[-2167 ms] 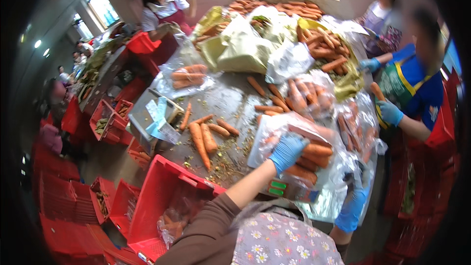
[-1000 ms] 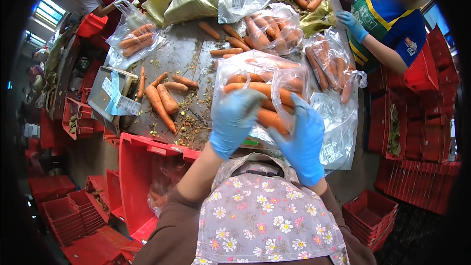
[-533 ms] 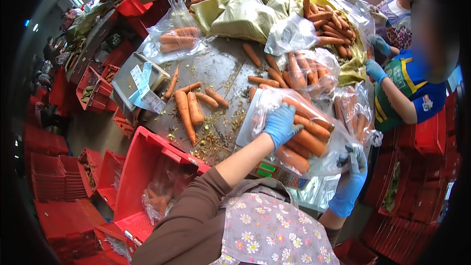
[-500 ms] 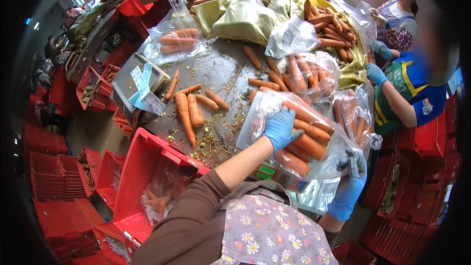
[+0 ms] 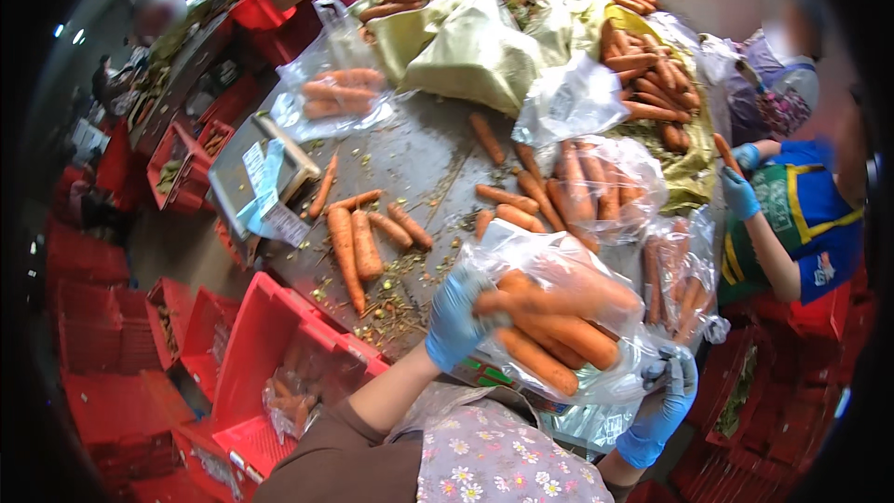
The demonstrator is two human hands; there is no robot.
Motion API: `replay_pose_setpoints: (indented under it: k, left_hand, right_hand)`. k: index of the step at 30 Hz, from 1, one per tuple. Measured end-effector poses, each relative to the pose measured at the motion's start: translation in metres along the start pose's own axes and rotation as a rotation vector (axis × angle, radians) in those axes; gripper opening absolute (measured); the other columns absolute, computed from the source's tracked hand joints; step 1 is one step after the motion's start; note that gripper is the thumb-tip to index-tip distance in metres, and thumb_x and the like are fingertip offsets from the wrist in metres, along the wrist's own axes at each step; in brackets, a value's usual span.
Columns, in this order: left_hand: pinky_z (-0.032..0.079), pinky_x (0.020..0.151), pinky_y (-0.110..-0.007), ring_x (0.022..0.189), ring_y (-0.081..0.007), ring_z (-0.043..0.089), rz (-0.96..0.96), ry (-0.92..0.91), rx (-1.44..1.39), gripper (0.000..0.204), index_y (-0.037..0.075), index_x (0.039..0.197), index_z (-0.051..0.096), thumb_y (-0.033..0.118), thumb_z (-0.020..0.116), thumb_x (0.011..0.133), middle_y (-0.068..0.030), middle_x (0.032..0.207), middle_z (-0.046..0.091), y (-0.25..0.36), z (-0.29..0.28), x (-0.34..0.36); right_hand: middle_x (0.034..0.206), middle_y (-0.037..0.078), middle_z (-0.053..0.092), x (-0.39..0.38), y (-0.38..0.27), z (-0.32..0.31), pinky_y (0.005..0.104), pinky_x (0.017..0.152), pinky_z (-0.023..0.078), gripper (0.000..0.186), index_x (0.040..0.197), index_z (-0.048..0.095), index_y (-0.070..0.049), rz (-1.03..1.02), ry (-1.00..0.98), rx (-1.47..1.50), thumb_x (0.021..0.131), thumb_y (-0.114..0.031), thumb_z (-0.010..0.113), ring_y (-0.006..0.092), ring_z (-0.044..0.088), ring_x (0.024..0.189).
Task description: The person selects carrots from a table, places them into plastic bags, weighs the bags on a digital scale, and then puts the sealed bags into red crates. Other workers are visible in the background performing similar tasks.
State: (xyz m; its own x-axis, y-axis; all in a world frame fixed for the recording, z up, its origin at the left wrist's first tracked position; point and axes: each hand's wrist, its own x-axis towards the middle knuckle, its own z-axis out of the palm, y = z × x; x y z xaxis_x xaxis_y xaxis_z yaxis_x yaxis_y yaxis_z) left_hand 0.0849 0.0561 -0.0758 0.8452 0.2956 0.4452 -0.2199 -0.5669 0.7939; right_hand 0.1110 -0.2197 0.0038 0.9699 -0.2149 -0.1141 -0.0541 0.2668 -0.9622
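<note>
A clear plastic bag (image 5: 610,368) with several large carrots (image 5: 579,339) in it lies over the scale at the near edge of the table. My left hand (image 5: 456,321), in a blue glove, is at the bag's left side, its fingers closed round the end of a carrot (image 5: 521,302) that is smeared by motion. At the bag's lower right, my right hand (image 5: 666,401), gloved in blue with grey fingertips, is closed on the plastic. Only a little of the scale's green display (image 5: 492,374) shows under the bag.
Loose carrots (image 5: 354,242) and trimmings lie on the metal table (image 5: 428,135). Filled bags (image 5: 605,182) stand beyond my hands. A second scale (image 5: 261,172) is at the left, above a red crate (image 5: 270,317). A co-worker (image 5: 792,205) at the right holds a carrot.
My left hand has moved left and down, from the top of the carrots to their left end. The bagged carrots have shifted, and my right hand still grips the plastic.
</note>
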Motion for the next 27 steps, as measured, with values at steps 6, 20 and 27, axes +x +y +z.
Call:
replay_pose_setpoints:
  k: [6,20,27]
  left_hand:
    - [0.039,0.061,-0.034,0.064,-0.0202,0.045,-0.594,0.396,0.039,0.032,0.000,0.080,0.053,0.029,0.050,0.093,-0.0090,0.070,0.047,-0.132,-0.010,-0.025]
    - [0.051,0.067,-0.038,0.068,-0.0257,0.057,-1.035,0.445,0.244,0.046,0.000,0.104,0.050,0.026,0.068,0.070,-0.0092,0.078,0.055,-0.202,-0.082,-0.035]
    - [0.050,0.064,-0.036,0.080,-0.0243,0.057,-1.010,0.503,-1.350,0.041,0.008,0.108,0.051,0.024,0.064,0.072,-0.0093,0.092,0.058,-0.124,-0.110,-0.033]
  right_hand:
    - [0.062,0.004,0.055,0.014,0.002,0.012,0.0182,0.049,0.035,0.017,0.092,0.059,0.003,0.041,-0.009,-0.030,0.087,-0.013,0.055,0.0085,0.046,0.051]
    - [0.075,0.007,0.061,0.008,0.007,-0.014,0.0195,0.053,0.040,0.015,0.094,0.060,0.003,0.006,-0.059,-0.020,0.086,-0.009,0.055,0.0090,0.051,0.057]
    - [0.083,0.006,0.060,-0.015,-0.003,-0.012,0.0238,0.067,0.043,0.030,0.112,0.054,0.004,0.017,-0.070,-0.027,0.085,-0.009,0.055,0.0117,0.054,0.067]
